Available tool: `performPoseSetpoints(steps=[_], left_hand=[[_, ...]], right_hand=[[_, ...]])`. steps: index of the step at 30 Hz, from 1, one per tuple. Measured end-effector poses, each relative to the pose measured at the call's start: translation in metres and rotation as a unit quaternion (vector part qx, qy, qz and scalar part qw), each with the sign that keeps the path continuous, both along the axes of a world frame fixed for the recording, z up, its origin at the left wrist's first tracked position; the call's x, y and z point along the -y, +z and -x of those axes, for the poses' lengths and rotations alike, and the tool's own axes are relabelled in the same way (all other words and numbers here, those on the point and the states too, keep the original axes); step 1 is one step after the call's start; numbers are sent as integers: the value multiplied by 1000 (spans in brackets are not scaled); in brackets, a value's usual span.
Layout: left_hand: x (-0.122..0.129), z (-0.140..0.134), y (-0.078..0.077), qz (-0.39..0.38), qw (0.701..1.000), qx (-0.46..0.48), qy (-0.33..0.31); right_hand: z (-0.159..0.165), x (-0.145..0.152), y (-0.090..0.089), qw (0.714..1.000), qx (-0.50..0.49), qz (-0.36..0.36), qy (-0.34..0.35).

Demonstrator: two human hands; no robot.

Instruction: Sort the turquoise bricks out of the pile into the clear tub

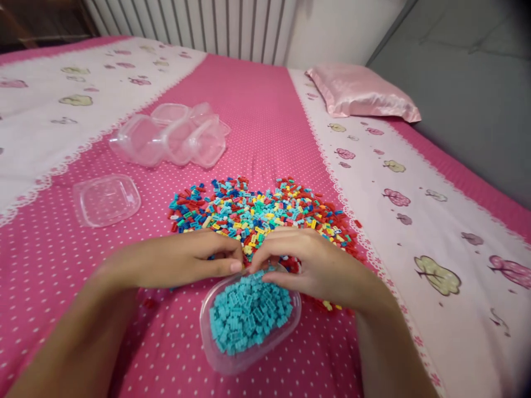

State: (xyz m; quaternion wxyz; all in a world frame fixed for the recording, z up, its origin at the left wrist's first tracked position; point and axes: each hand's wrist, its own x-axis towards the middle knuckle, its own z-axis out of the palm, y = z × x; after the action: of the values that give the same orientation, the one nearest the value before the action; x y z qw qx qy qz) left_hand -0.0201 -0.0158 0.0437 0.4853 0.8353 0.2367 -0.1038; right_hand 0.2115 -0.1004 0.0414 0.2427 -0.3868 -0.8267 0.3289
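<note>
A clear plastic container holds a heap of turquoise toy building bricks close in front of me. Behind it spreads a pile of mixed small building bricks in red, blue, yellow, green and turquoise. My left hand is at the container's far left rim, thumb and fingers drawn together; whatever they pinch is hidden. My right hand bends over the far rim, its fingers curled and its thumb above the turquoise bricks. I cannot make out what is between its fingertips.
Several clear plastic containers lie bunched together at the back left. A clear lid rests flat nearer to me. The bed cover is pink with dots and white printed bands. A pink pillow lies at the back right.
</note>
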Motion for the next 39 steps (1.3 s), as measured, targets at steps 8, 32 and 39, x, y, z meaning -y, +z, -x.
performPoseSetpoints(steps=[8,32,39], left_hand=[[3,-2,-1,0,1000,-6,-13],[6,-5,-1,-33,999,-33,-13],[8,-7,-5,-42,998,-35,-21]], right_hand=[[0,-4,-6,998,63,-4,18],[7,-2,-6,999,31,-12,42],[6,-3,-6,998,58,-12,16]])
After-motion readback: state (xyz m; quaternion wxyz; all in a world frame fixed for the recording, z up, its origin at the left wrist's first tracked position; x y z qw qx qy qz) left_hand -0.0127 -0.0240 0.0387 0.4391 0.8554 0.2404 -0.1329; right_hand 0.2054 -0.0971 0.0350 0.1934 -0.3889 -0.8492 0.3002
